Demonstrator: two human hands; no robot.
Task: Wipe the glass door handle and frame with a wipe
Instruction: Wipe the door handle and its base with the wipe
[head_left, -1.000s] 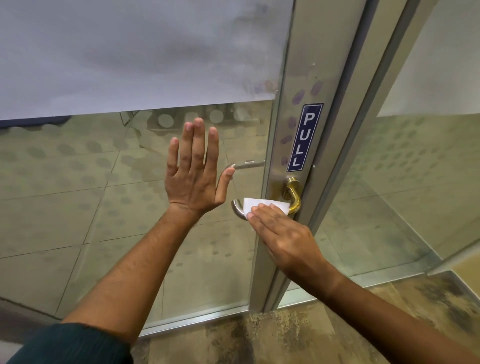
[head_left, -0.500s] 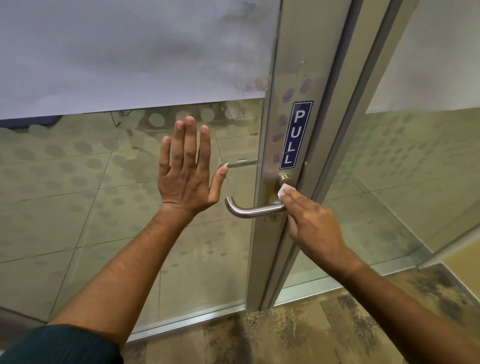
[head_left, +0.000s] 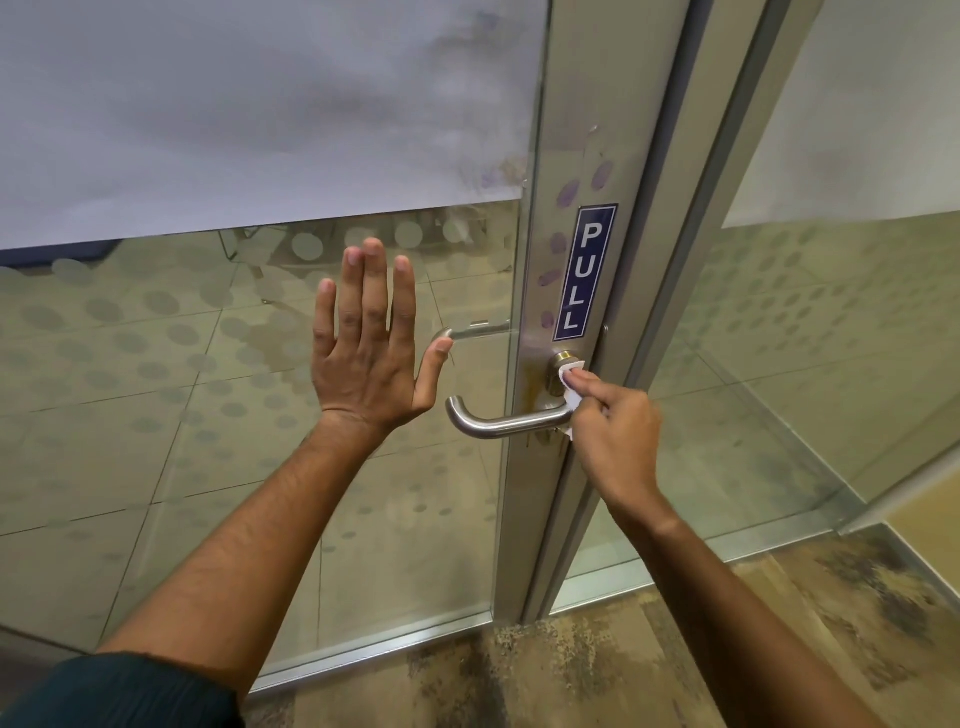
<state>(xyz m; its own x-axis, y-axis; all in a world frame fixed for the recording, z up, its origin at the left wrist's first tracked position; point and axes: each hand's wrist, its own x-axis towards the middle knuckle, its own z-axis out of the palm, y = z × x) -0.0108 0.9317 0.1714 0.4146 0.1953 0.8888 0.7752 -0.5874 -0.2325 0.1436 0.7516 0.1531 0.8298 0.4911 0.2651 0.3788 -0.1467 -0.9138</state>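
Left hand (head_left: 371, 358): flat against the glass pane (head_left: 208, 389) of the door, palm to the glass, back of the hand toward the camera. All four fingers straight, pointing up, close together; thumb spread out to the right, tip near the reflected lever seen through the glass. Nothing held. Forearm extended up from the lower left corner, dark green sleeve (head_left: 119, 691) at the elbow end.

Right hand (head_left: 613, 431): curled, gripping a small white wipe (head_left: 571, 387). Index finger bent forward, tip pressing the wipe against the brass lock cylinder (head_left: 563, 358) on the frame. Remaining fingers folded into the palm; lower edge of the wipe visible beneath them, next to the root of the handle. Wrist angled up and left, forearm entering from the lower right corner.

Handle (head_left: 506, 421): brushed steel lever, horizontal, free end curving back toward the glass, positioned between the two hands. Mounted on the metal door frame (head_left: 571, 130), directly below the lock cylinder.

Blue PULL sign (head_left: 584, 273): vertical on the frame, just above the cylinder. Purple smudges (head_left: 569, 192) on the frame to the left of and above the sign.

Upper glass: frosted band (head_left: 260, 104).
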